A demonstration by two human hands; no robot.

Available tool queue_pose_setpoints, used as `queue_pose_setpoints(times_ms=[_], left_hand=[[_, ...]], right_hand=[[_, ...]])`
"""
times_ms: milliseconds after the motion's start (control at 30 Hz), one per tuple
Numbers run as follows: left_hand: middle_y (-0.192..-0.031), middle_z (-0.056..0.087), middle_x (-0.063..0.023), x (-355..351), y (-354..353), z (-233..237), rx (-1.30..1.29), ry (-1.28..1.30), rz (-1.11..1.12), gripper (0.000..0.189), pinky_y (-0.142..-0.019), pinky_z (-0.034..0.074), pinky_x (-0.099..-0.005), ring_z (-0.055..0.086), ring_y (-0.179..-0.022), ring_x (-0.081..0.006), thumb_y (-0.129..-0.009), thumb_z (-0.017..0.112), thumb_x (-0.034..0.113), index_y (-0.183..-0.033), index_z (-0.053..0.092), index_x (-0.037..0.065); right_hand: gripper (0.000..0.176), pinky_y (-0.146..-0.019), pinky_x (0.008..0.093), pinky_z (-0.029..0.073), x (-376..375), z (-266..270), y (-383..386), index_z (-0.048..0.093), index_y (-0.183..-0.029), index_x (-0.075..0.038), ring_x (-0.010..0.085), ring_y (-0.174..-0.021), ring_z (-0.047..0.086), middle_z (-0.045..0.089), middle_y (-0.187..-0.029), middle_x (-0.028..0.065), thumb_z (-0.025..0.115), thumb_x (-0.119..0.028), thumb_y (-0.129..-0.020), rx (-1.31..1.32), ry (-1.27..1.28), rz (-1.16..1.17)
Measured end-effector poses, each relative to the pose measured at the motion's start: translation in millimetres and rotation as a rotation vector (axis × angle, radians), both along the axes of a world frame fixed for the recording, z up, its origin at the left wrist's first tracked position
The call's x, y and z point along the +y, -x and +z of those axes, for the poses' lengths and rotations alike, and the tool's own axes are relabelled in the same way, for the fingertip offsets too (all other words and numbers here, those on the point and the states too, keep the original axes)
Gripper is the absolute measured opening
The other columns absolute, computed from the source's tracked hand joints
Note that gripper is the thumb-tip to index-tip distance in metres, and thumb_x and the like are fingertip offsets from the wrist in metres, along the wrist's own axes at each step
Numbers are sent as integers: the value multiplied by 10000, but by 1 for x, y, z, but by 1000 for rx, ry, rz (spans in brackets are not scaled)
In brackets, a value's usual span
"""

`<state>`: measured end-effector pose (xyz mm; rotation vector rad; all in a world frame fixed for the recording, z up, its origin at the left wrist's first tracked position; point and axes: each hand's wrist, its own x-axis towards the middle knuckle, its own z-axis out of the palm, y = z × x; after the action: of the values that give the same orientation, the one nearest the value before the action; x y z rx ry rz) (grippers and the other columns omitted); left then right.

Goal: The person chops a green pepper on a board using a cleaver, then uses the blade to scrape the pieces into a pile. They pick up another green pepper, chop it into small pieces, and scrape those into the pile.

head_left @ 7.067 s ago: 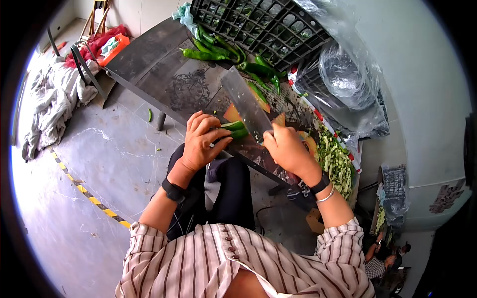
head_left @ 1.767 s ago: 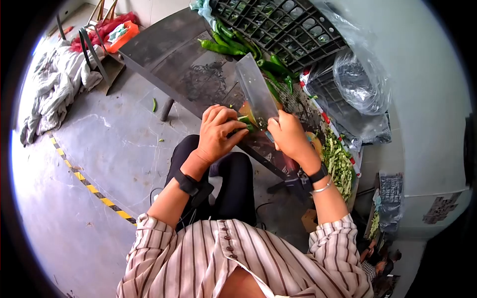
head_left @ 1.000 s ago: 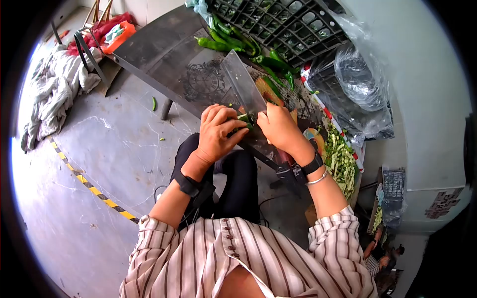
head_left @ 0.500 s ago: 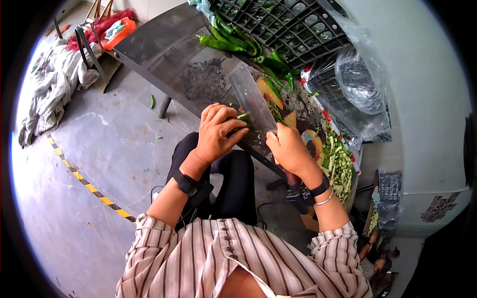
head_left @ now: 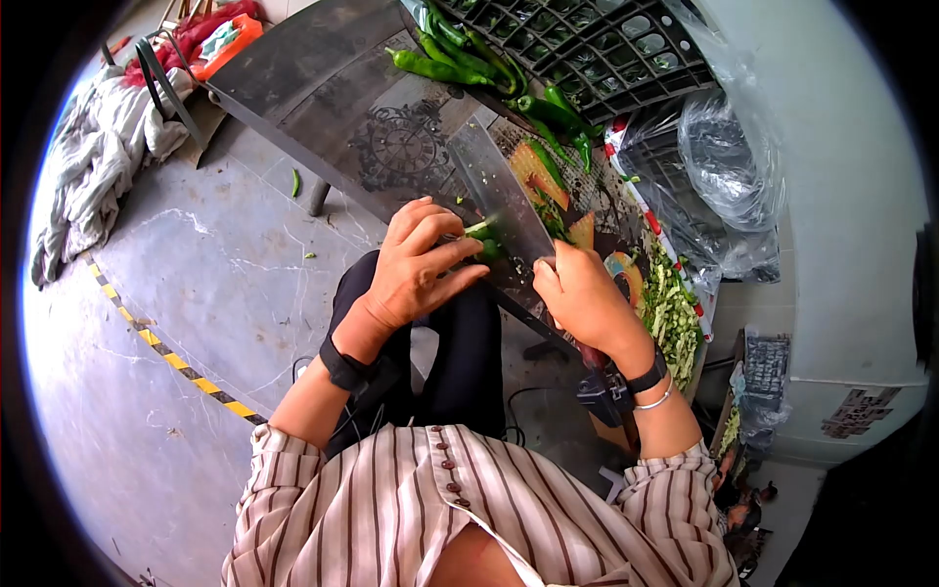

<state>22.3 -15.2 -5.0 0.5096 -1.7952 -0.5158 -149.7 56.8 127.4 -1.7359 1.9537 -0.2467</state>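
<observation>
My left hand (head_left: 423,262) has its fingers curled over a green pepper (head_left: 487,247) near the front edge of the dark table (head_left: 303,93). Some of the pepper is hidden beneath the fingers. In my right hand (head_left: 595,298) is the handle of a cleaver (head_left: 501,196), closed tightly in the fist. The broad blade slants up and left, just right of the pepper, with small bits stuck to it. Chopped green pepper (head_left: 671,328) lies heaped right of my right hand. Several whole green peppers (head_left: 445,67) rest at the far side of the table.
A black plastic crate (head_left: 626,54) holding green produce stands at the back. Clear plastic wrap (head_left: 724,147) lies to its right against the wall. White cloth (head_left: 98,191) and an orange bag (head_left: 227,51) are at the far left. Yellow-black tape (head_left: 176,360) marks the floor.
The camera view has shifted slightly. My left fingers sit a little further from the blade, so more of the pepper shows. The cleaver keeps nearly the same slant.
</observation>
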Motion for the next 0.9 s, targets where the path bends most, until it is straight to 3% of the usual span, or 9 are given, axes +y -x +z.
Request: queue_pose_setpoints(times_ms=[133,200,333,567,633,667,767,900], left_hand=[[-928,545,-36,2,5,1,-28,-9,44,240,-969,395,-455,537,-963,-236,-643,791,148,-855,682,115],[-925,547,-29,2,6,-1,-27,-22,62,224,-972,395,-446,539,-965,-225,-656,779,161,-843,664,115],[-922,551,-25,-1,5,-2,-33,-30,38,202,-975,387,-449,541,-962,-223,-655,777,155,-815,661,114],[-890,551,-26,0,8,-2,-15,-42,23,212,-953,388,-456,548,-908,-238,-629,790,112,-811,682,114],[-888,549,-27,0,7,-3,-22,-33,32,211,-955,388,-456,546,-908,-241,-630,789,109,-812,682,115],[-885,547,-28,0,8,-3,-23,-42,35,210,-956,388,-455,545,-908,-243,-630,787,105,-812,683,115],[-878,544,-29,2,7,-1,-2,-39,33,200,-956,389,-455,541,-905,-239,-634,785,105,-805,681,116],[-882,547,-32,1,7,-2,-14,-46,33,190,-945,398,-451,537,-893,-241,-636,783,107,-796,682,110]], right_hand=[[200,-423,325,422,-1,1,-1,505,-826,50,168,-408,532,526,-523,99,474,-128,-912,12,-12,-10],[242,-639,495,453,-2,5,-5,518,-788,95,482,-745,568,550,-719,322,500,-127,-882,4,-17,-38],[238,-638,495,453,-8,6,-6,520,-792,93,480,-742,569,553,-714,317,505,-128,-880,22,-43,-35],[248,-634,488,464,-30,-13,-11,536,-810,86,477,-746,571,574,-731,305,517,-153,-873,100,135,65],[249,-596,466,471,-36,-13,-8,529,-800,82,440,-663,593,574,-679,285,507,-152,-881,-14,134,1],[248,-549,441,469,-35,-9,-6,523,-792,79,378,-557,600,566,-619,255,497,-148,-888,-100,69,-84],[242,-510,420,460,-28,-2,-4,522,-793,80,316,-482,591,558,-576,230,497,-141,-889,-138,107,-118],[233,-550,455,454,-8,-4,-4,512,-772,71,428,-608,586,550,-621,272,513,-137,-878,-51,249,16]])
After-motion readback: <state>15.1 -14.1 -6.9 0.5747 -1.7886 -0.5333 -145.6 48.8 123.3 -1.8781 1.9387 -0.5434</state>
